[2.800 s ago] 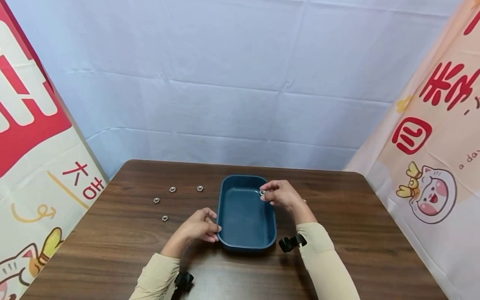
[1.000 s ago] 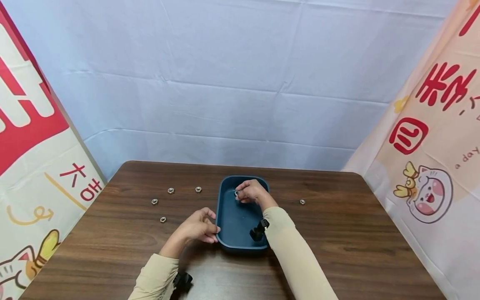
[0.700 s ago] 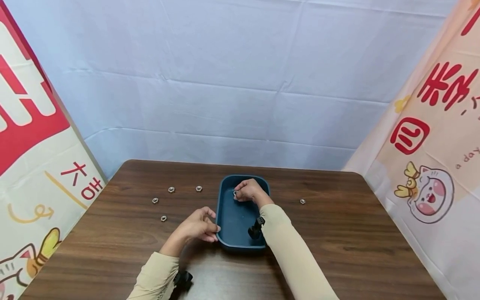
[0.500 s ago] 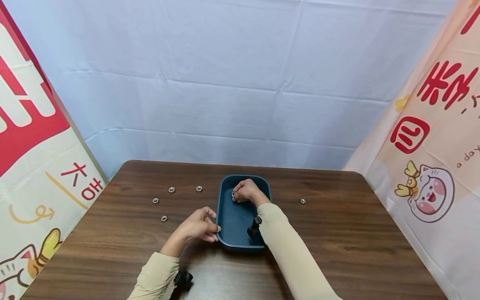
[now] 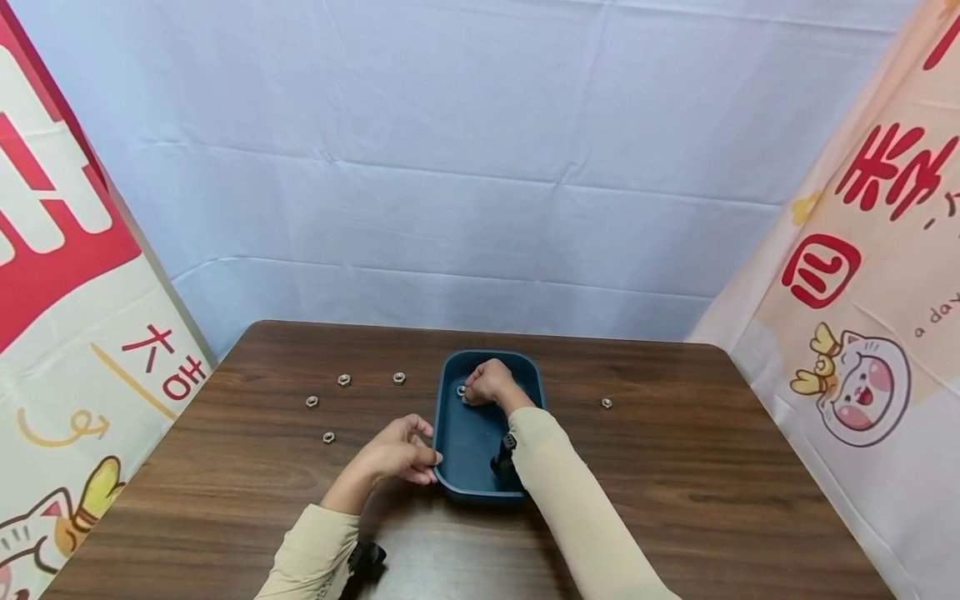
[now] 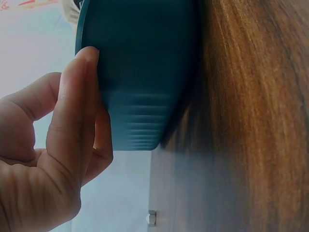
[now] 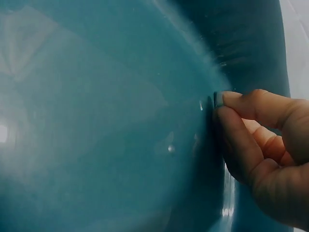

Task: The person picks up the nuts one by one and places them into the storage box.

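Working at the table (image 5: 712, 500), gripping the tray (image 5: 467, 446) by its left with curled left hand (image 5: 401, 450) and using right hand (image 5: 490, 382) to pinch a nut (image 5: 461, 391) inside near that wall, with four nuts (image 5: 399, 378) left of the tray, another nut (image 5: 607, 403) right.

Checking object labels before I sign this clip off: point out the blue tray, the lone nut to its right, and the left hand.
Blue tray (image 5: 467, 446): head view, bare floor.
Lone nut (image 5: 607, 403): head view, visible middle.
Left hand (image 5: 393, 451): head view, back of the hand.
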`<state>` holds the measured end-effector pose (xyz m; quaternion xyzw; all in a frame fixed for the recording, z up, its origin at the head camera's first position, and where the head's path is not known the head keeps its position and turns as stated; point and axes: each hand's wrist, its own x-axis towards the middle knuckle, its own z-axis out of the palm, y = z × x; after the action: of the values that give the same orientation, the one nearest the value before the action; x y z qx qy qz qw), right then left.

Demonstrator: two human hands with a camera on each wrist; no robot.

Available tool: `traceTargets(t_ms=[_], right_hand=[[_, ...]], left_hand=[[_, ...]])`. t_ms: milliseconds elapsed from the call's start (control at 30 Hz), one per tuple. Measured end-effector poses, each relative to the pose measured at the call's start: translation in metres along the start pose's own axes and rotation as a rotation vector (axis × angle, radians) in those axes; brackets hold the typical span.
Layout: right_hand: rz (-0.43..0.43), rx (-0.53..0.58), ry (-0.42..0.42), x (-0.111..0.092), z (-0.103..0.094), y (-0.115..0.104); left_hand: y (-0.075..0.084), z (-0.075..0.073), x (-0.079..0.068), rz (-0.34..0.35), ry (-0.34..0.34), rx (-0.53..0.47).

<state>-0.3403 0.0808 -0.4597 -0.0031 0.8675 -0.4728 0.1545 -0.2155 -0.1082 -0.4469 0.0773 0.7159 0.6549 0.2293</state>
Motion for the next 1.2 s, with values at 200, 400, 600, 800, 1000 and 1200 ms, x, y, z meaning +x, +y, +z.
traceTargets(t_ms=[200, 400, 600, 800, 1000, 1200], right_hand=[[0.006, 0.001, -0.009, -0.002, -0.002, 0.000], [-0.045, -0.135, -0.088, -0.011, -0.005, -0.010], [-0.148, -0.505, -0.210, -0.025, -0.011, -0.027], [-0.196, -0.701, -0.306, -0.033, -0.014, -0.041], [-0.166, -0.685, -0.278, -0.035, -0.016, -0.044], [-0.176, -0.745, -0.248, -0.052, -0.023, -0.050]], left_hand=[[0.000, 0.000, -0.001, -0.006, 0.009, 0.001], [-0.002, 0.000, -0.002, -0.016, 0.013, -0.002], [-0.003, 0.001, -0.003, -0.006, 0.009, -0.020], [-0.002, -0.002, -0.004, -0.008, 0.025, -0.009], [0.001, -0.003, -0.002, -0.017, 0.016, 0.001], [0.002, -0.001, -0.002, -0.014, 0.002, -0.012]])
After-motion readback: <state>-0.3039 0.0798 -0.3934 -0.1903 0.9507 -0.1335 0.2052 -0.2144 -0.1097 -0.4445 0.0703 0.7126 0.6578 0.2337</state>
